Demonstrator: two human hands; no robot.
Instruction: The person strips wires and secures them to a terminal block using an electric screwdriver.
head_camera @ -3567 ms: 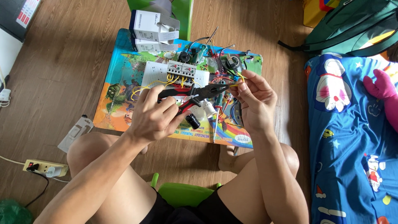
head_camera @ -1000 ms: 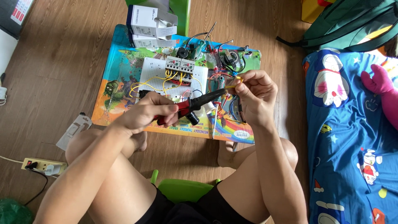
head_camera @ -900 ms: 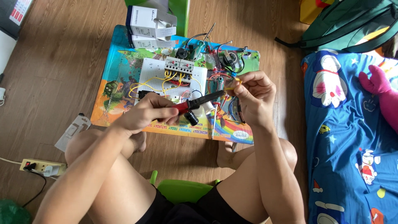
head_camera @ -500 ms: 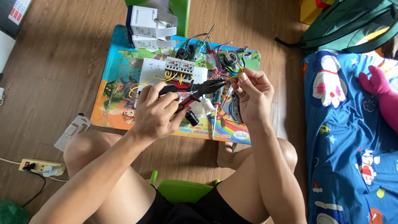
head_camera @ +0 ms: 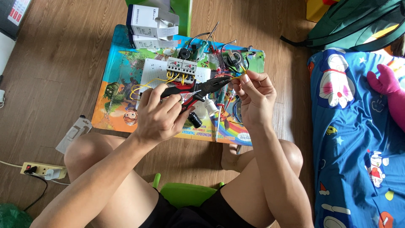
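Note:
My left hand grips pliers with red and black handles, the handles spread apart and the jaws pointing right. The jaw tips meet a thin yellow wire that my right hand pinches between thumb and fingers. Both hands hover over a small colourful table. Behind the pliers lies a white perforated board with grey breaker blocks and looped yellow wires.
White boxes stand at the table's far edge, with black cables and a round part beside them. A power strip lies on the wood floor at left. A blue patterned blanket is at right, a green chair under me.
The pliers' handles have opened wider in my left hand and my grip has shifted up over them. My right hand stays at the jaw tips with the yellow wire.

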